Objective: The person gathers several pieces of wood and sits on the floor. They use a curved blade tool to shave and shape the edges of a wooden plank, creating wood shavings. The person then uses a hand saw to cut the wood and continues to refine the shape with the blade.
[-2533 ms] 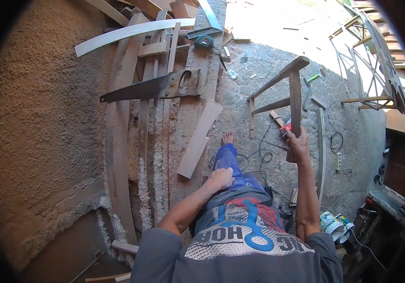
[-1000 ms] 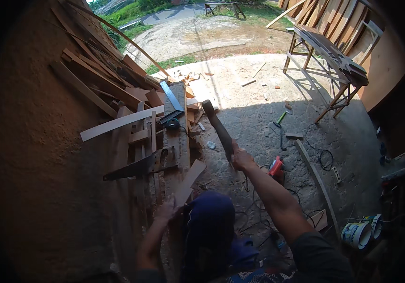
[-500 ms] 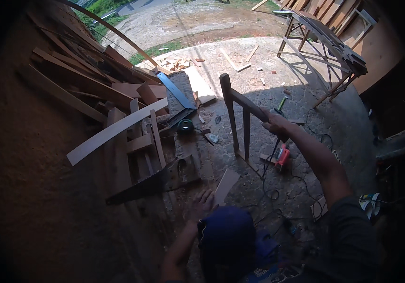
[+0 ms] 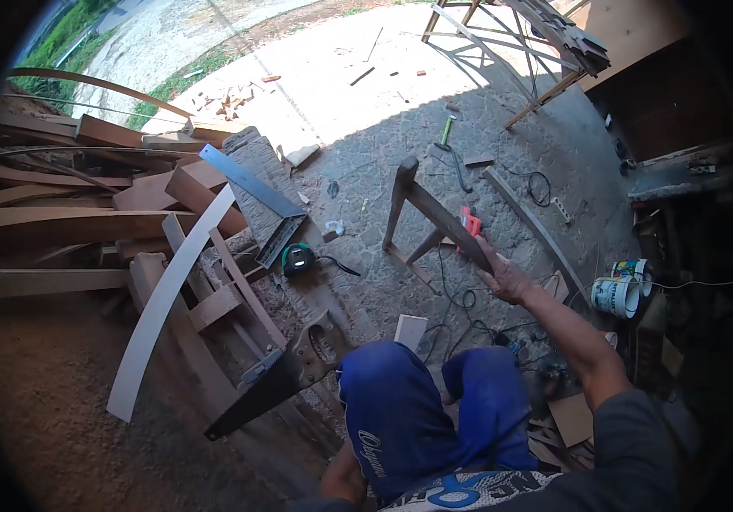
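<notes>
My right hand [image 4: 507, 277] is closed around one side bar of a dark wooden frame saw [image 4: 447, 213]. The saw is held up in front of my right knee, over the stone floor. My left forearm [image 4: 346, 472] goes in behind my left leg, which hides that hand. A pale board [image 4: 411, 329] sticks out just beyond my left knee. To the left of that knee, a handsaw [image 4: 277, 384] with a wooden handle lies across some timber. A black and green tape measure [image 4: 299, 258] and a blue-bladed square [image 4: 251, 182] rest on a thick worn plank [image 4: 255, 154].
A curved pale strip [image 4: 166, 307] lies over stacked lumber [image 4: 59, 222] at left. On the floor are a red power tool [image 4: 470, 222] with cords, a green-handled tool [image 4: 449, 132] and a long bar [image 4: 537, 230]. White buckets [image 4: 618, 294] stand right; a wooden trestle [image 4: 546, 72] is far right.
My view has shifted, so my legs show more fully. My left hand, seen earlier on the pale board, is now hidden behind my leg. My right hand still grips the frame saw.
</notes>
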A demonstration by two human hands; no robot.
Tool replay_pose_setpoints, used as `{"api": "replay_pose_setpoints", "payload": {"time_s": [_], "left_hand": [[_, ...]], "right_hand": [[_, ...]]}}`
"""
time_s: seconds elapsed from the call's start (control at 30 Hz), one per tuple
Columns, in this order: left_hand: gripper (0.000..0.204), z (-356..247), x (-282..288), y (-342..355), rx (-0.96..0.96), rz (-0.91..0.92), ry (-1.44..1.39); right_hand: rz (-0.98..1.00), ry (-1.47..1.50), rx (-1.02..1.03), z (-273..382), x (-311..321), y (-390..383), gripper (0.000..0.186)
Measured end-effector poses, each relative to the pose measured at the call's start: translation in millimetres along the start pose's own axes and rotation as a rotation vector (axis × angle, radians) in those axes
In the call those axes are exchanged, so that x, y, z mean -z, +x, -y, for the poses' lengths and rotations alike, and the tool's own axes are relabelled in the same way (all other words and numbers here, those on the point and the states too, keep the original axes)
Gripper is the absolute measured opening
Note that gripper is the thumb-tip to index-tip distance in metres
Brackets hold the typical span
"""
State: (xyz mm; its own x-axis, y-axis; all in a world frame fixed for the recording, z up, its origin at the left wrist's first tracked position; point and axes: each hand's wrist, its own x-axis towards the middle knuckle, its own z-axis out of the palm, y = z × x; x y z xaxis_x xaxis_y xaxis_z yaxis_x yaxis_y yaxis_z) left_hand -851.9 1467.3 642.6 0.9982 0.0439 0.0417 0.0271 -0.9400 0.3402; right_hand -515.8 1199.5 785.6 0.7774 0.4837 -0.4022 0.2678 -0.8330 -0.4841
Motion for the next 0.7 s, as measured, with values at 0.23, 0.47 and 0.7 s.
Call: {"api": "replay_pose_setpoints", "payload": {"time_s": [0.23,0.47,0.7], "left_hand": [[0.066,-6,6,2,-0.014,0.065,0.046],[0.070,-5,14,7,-0.010,0.075,0.100],[0.081,11,7,4,-0.019,0.269,0.082]], "right_hand": [[-0.067,0.066,-0.084,-12,-21,-18,0.083],[-0.151,0.158,-0.155,-8,-45,-40,0.084],[-0.202,0.401,-0.286,8,-63,-44,0.087]]}}
